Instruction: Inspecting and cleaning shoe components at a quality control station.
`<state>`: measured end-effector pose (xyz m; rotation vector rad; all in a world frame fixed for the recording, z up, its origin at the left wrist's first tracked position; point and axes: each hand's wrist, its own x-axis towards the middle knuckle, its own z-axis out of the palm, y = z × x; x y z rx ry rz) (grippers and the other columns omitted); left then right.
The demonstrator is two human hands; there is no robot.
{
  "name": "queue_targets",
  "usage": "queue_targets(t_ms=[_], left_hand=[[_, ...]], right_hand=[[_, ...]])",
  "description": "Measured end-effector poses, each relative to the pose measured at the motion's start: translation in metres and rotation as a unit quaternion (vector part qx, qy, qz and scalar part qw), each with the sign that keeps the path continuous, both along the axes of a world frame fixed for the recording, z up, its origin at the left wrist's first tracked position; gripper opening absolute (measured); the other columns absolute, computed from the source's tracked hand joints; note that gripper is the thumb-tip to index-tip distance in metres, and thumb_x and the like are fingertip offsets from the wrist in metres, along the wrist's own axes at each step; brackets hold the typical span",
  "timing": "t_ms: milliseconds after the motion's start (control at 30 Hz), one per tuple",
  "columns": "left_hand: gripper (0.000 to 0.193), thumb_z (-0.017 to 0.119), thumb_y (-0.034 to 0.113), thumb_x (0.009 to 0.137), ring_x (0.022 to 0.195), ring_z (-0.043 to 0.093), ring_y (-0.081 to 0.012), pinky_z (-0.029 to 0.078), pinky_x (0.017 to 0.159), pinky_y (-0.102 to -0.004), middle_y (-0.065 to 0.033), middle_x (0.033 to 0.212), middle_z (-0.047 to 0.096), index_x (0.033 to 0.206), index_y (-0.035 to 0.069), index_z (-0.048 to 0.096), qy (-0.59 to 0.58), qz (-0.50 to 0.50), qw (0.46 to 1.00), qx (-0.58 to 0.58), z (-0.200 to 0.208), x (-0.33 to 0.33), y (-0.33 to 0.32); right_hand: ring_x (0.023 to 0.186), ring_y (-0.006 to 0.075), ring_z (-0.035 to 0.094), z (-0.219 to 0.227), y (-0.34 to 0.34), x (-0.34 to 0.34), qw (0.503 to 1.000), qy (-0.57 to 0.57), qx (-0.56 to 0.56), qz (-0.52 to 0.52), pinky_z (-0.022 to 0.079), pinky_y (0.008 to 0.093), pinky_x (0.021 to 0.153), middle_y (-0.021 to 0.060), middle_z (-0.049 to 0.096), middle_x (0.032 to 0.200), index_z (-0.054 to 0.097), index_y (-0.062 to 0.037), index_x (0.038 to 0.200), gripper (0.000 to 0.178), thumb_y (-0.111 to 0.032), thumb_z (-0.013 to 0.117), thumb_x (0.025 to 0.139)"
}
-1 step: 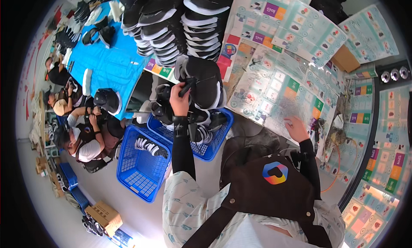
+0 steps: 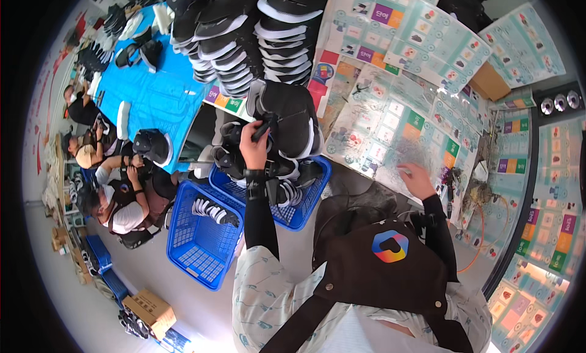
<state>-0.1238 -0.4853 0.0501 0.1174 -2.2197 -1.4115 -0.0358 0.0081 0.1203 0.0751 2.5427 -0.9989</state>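
My left hand [image 2: 253, 148] is closed around a dark black piece [image 2: 266, 127], whose exact kind I cannot make out. Just beside it, a stack of black, white-edged shoe uppers [image 2: 294, 121] stands at the table's edge. Below that hand, a blue basket [image 2: 308, 209] holds more black-and-white shoe parts [image 2: 287, 191]. Over the near edge of the paper-covered worktable [image 2: 372, 124] is my right hand [image 2: 417, 181], fingers loosely stretched out and holding nothing that shows.
Tall stacks of shoe uppers [image 2: 226, 41] stand at the back. A second blue basket [image 2: 198, 249] with a row of shoe parts is on the floor at left. Beyond it, co-workers [image 2: 125, 200] sit by a blue-covered table [image 2: 162, 93]. A cardboard box [image 2: 148, 312] lies lower left.
My right hand has shifted slightly to the left over the worktable's edge. My left hand has dipped a little, still gripping the black piece.
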Motion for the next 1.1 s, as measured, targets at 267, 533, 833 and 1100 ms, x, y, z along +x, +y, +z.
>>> queue_targets(t_ms=[267, 533, 833, 1100], left_hand=[[0.020, 0.070, -0.006, 0.089, 0.094, 0.064, -0.0148, 0.062, 0.080, -0.0303, -0.0079, 0.114, 0.061, 0.103, -0.002, 0.057, 0.001, -0.117, 0.967, 0.227, 0.037, 0.043, 0.066], [0.024, 0.078, 0.002, 0.087, 0.083, 0.061, -0.0090, 0.054, 0.074, -0.0248, -0.0026, 0.095, 0.063, 0.101, 0.000, 0.058, -0.051, -0.016, 0.997, 0.050, 0.030, 0.050, 0.016], [0.040, 0.083, 0.015, 0.077, 0.110, 0.055, -0.0450, 0.047, 0.093, -0.0507, -0.0239, 0.116, 0.055, 0.104, 0.000, 0.058, -0.122, 0.056, 0.962, -0.240, -0.069, -0.047, 0.068], [0.078, 0.081, 0.031, 0.087, 0.113, 0.061, -0.0374, 0.049, 0.097, -0.0424, -0.0253, 0.137, 0.053, 0.142, -0.008, 0.040, -0.143, -0.165, 0.976, -0.027, 0.020, -0.017, 0.210]], right_hand=[[0.080, 0.0113, 0.057, 0.027, -0.138, -0.105, 0.939, -0.015, -0.342, -0.011, 0.047, 0.0287, 0.073, 0.0024, 0.067, 0.088, 0.067, 0.0047, 0.100, 0.040, -0.035, 0.061, 0.103], [0.061, 0.0293, 0.048, 0.013, -0.049, -0.091, 0.972, 0.195, -0.099, -0.085, 0.041, 0.0412, 0.060, 0.0191, 0.054, 0.067, 0.057, 0.0029, 0.078, 0.048, -0.041, 0.066, 0.096], [0.067, 0.0075, 0.036, 0.039, 0.032, -0.049, 0.941, 0.241, -0.077, -0.225, 0.035, 0.0309, 0.057, 0.0047, 0.040, 0.064, 0.054, 0.0031, 0.081, 0.039, -0.029, 0.070, 0.097], [0.062, 0.0367, 0.054, 0.041, -0.005, -0.042, 0.936, 0.323, 0.021, -0.138, 0.042, 0.0424, 0.055, 0.0190, 0.054, 0.072, 0.051, 0.0014, 0.072, 0.038, -0.023, 0.074, 0.091]])
